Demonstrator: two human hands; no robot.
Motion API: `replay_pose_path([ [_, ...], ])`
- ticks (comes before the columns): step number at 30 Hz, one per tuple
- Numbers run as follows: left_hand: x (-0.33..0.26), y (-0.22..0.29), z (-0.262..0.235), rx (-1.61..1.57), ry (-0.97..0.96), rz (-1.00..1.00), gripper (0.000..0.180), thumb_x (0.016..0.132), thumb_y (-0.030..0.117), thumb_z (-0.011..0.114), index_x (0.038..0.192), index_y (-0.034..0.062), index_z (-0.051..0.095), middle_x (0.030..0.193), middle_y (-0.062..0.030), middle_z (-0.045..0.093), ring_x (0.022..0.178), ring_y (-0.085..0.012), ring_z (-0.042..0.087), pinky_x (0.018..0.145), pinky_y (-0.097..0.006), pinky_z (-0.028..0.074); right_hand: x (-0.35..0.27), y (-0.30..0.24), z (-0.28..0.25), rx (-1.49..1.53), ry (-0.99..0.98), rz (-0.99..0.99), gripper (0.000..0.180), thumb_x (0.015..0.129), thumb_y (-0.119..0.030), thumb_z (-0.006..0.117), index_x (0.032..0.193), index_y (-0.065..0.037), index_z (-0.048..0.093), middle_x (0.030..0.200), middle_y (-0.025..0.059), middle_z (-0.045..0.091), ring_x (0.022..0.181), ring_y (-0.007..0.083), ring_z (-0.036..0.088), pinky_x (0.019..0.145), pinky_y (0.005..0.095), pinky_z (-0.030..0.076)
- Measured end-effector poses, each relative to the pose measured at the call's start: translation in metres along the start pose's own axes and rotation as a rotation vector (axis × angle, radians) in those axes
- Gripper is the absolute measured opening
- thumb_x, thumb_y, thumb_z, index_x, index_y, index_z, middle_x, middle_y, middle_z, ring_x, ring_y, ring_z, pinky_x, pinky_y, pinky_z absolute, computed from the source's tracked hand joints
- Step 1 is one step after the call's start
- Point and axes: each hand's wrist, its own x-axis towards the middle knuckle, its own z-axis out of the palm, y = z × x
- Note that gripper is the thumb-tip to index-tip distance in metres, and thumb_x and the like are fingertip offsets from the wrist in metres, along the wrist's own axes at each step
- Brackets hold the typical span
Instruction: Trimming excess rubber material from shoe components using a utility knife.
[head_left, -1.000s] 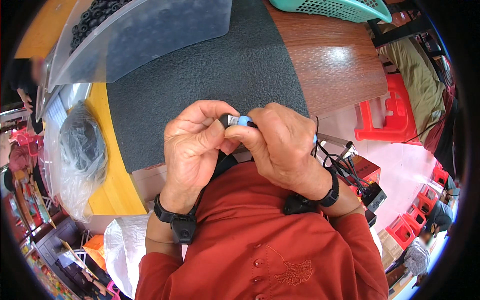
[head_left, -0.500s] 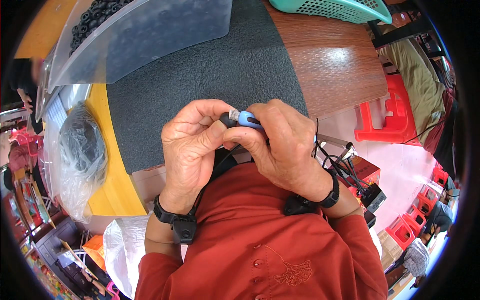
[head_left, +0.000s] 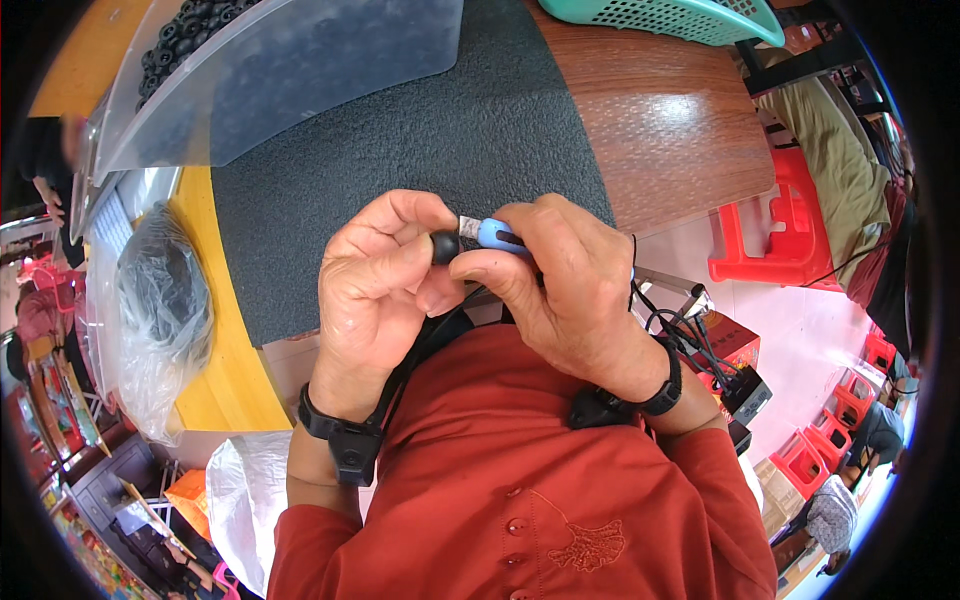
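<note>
Black round cap (head_left: 444, 246) pinched in left hand (head_left: 385, 285); right hand (head_left: 565, 285) grips blue tool (head_left: 495, 233), touching.

A dark grey mat (head_left: 420, 150) covers the brown wooden table (head_left: 670, 130), with a yellow edge (head_left: 215, 330) along its left side. Red plastic stools (head_left: 790, 240) stand on the pale pink floor (head_left: 800, 330) to the right, all in bright daylight.

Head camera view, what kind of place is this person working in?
Probably a small assembly workbench in a workshop or shop: a dark foam mat covers the table, a clear tray of small black parts sits beside it, and red plastic stools stand nearby.
</note>
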Motion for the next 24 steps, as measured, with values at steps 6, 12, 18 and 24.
replay_pose_path([
  [6, 0.0006, 0.0003, -0.0056, -0.168, -0.110, -0.077, 0.029, 0.087, 0.013, 0.066, 0.108, -0.0038, 0.056, 0.085, -0.0116, 0.062, 0.057, -0.0125, 0.050, 0.049, -0.026, 0.039, 0.0017, -0.0012, 0.0022, 0.021, 0.007, 0.003, 0.029, 0.071, -0.022, 0.078, 0.075, -0.004, 0.056, 0.061, 0.0075, 0.048, 0.051, 0.0229, 0.051, 0.044, 0.0330, 0.041],
  [12, -0.0013, -0.0011, -0.0055, -0.165, -0.069, -0.111, 0.031, 0.088, 0.016, 0.066, 0.108, -0.0039, 0.055, 0.084, -0.0120, 0.061, 0.055, -0.0126, 0.049, 0.047, -0.025, 0.038, 0.0021, -0.0012, 0.0025, 0.015, 0.000, -0.012, 0.030, 0.071, -0.022, 0.078, 0.072, -0.004, 0.054, 0.061, 0.0075, 0.048, 0.050, 0.0228, 0.051, 0.044, 0.0330, 0.041],
  [18, -0.0020, -0.0030, -0.0038, -0.157, -0.049, -0.125, 0.031, 0.091, 0.020, 0.062, 0.107, -0.0046, 0.054, 0.075, -0.0117, 0.059, 0.053, -0.0129, 0.048, 0.046, -0.025, 0.037, 0.0009, -0.0003, 0.0034, 0.004, -0.005, -0.018, 0.031, 0.072, -0.023, 0.077, 0.070, -0.005, 0.052, 0.060, 0.0073, 0.046, 0.049, 0.0228, 0.050, 0.044, 0.0331, 0.040],
  [24, -0.0039, -0.0045, -0.0002, -0.158, -0.010, -0.135, 0.030, 0.093, 0.021, 0.059, 0.107, -0.0048, 0.054, 0.072, -0.0120, 0.058, 0.052, -0.0131, 0.048, 0.045, -0.025, 0.037, -0.0006, -0.0005, 0.0048, -0.018, 0.000, -0.030, 0.030, 0.073, -0.023, 0.077, 0.071, -0.005, 0.052, 0.060, 0.0071, 0.046, 0.050, 0.0230, 0.051, 0.044, 0.0330, 0.040],
])
